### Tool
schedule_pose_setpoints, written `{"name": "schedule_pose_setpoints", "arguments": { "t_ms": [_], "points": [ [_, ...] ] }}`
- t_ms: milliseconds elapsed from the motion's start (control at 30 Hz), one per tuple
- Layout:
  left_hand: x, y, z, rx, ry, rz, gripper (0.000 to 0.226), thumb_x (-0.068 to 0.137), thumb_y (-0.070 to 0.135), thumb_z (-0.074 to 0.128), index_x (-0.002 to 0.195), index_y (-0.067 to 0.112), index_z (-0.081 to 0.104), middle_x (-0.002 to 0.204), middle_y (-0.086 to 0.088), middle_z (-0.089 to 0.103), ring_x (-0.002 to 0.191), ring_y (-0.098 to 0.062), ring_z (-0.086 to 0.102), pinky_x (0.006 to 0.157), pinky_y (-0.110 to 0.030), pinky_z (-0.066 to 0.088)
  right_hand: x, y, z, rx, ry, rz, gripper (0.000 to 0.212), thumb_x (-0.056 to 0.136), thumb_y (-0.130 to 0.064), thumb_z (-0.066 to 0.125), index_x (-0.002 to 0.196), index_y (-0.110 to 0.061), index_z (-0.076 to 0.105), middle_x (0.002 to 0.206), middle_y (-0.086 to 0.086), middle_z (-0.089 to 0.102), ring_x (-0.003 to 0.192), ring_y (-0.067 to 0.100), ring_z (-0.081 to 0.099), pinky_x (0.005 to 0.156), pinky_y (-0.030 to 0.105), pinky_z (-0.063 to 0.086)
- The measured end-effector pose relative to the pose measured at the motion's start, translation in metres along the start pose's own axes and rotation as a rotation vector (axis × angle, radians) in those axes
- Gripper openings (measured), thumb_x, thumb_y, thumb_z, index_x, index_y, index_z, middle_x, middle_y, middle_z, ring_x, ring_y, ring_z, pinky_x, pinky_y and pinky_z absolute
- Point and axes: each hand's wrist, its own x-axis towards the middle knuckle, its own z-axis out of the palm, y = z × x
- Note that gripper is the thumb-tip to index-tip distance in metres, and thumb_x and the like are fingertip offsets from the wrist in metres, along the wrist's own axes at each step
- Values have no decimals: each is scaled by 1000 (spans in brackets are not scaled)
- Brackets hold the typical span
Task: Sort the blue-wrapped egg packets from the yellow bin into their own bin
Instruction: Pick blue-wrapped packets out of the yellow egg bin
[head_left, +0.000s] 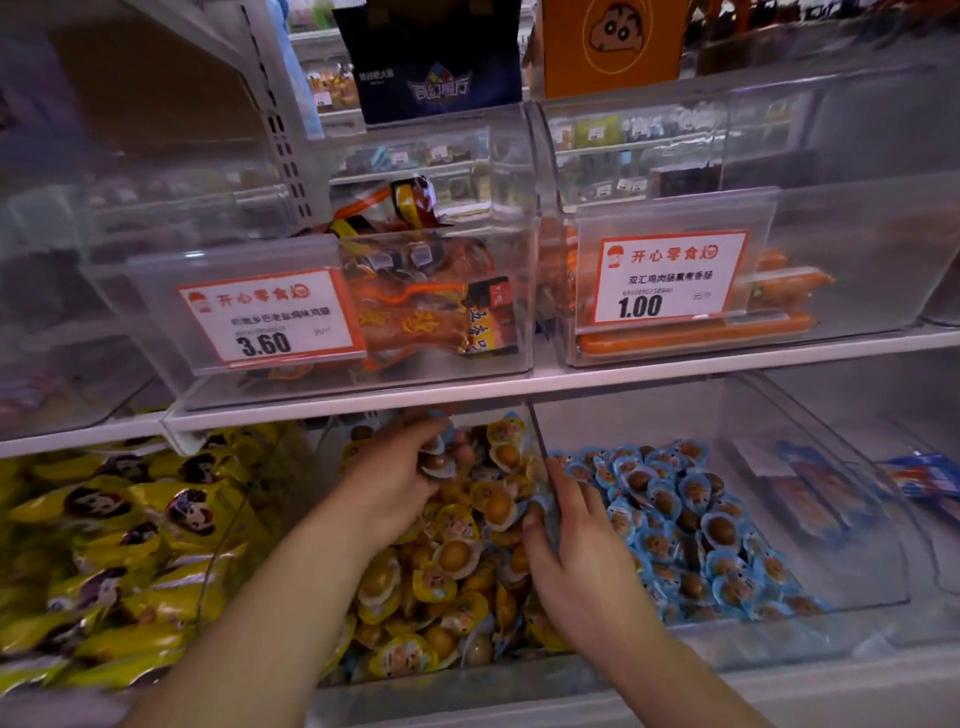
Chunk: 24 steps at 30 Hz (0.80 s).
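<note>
- Two bare hands reach into the lower shelf's clear bins, both over the yellow bin (332, 670) in the middle, which is heaped with yellow-wrapped egg packets (457, 558).
- Left hand (397, 470) is deep toward the back of that bin, its grip curled round a small clutch of egg packets (439, 460); at least one shows a blue-edged wrapper, though blur hides how many it holds.
- Right hand (569, 545) sits at the clear wall between the yellow bin and the blue bin (831, 631) to its right; its fingers lie on the blue side of the wall and its thumb on the yellow side. Its grip looks closed about the wall's edge, perhaps with a packet under the thumb, but I cannot tell for sure.
- Blue-wrapped egg packets (691, 525) fill the floor of the blue bin in a loose layer, mostly toward its left and middle.
- Left of the yellow bin, another bin holds larger yellow snack bags (119, 551) with a cartoon face on them.
- At the far right of the lower shelf lie a few blue and white packs (922, 475).
- On the shelf above, a clear bin with a price card (270, 317) reading 3.60 holds orange-wrapped meat snacks (415, 306); the bin beside it, with a price card reading 1.00 (670, 280), holds orange sausages (696, 340).
- Higher still stand a dark blue box (436, 62) and an orange box (613, 47) with a cartoon drawing.
</note>
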Motion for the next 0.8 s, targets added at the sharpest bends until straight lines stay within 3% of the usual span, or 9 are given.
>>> {"name": "schedule_pose_setpoints", "arguments": {
  "t_ms": [200,300,367,433,500,567,667,767,800],
  "points": [
    [-86,-9,4,-479,49,-209,33,99,24,50,118,-1,62,104,-23,68,82,-30,70,67,-33,51,-9,-38,-14,127,329,-93,37,97,-24,55,134,-17,56,132,0,50,122,14,50,105,28,41],
    [-107,-21,18,-483,174,-42,29,100,22,49,115,1,64,102,-21,70,84,-30,73,68,-36,57,-23,-74,-13,686,213,243,32,90,-41,53,120,-36,62,122,-11,62,112,2,59,100,28,48],
    [-119,-36,23,-187,208,171,23,102,27,49,114,18,67,100,-8,75,88,-22,74,72,-37,60,-30,-87,-11,1099,-38,560,28,92,-44,58,112,-28,70,109,-2,73,99,13,70,86,41,57],
    [-129,-56,23,420,145,502,24,103,41,44,115,36,64,107,12,72,101,-3,67,85,-32,56,-33,-92,-13,1288,-192,700,33,94,-45,59,106,-19,75,101,7,76,91,17,73,74,35,56],
    [-132,-73,19,1003,28,755,46,103,50,23,132,36,55,134,19,55,135,1,41,111,-43,38,-33,-91,-19,1324,-230,709,31,94,-38,61,110,-15,75,105,7,77,98,17,73,83,32,54],
    [-127,-75,20,1207,-71,759,70,96,61,2,148,31,39,156,15,31,150,-3,6,122,-46,13,-29,-83,-28,1281,-222,677,27,95,-27,62,115,-12,72,109,8,76,105,20,72,98,38,53],
    [-125,-58,40,724,-226,482,68,89,76,30,144,36,31,154,18,31,150,-4,15,122,-32,15,-17,-67,-42,1222,-239,582,26,91,-19,69,115,-8,70,102,9,75,97,24,68,80,34,55],
    [-113,-37,56,223,-212,269,130,45,85,72,145,18,22,137,13,40,132,-6,43,112,-29,35,-3,-50,-58,1179,-174,533,24,90,-10,71,112,-5,68,78,5,70,66,16,60,44,20,36],
    [-111,-34,49,194,-248,240,116,61,75,72,147,14,23,140,9,40,134,-11,43,108,-29,39,2,-42,-63,1125,-111,522,20,90,-8,71,110,-6,69,76,6,68,61,14,58,42,19,33]
  ]
}}
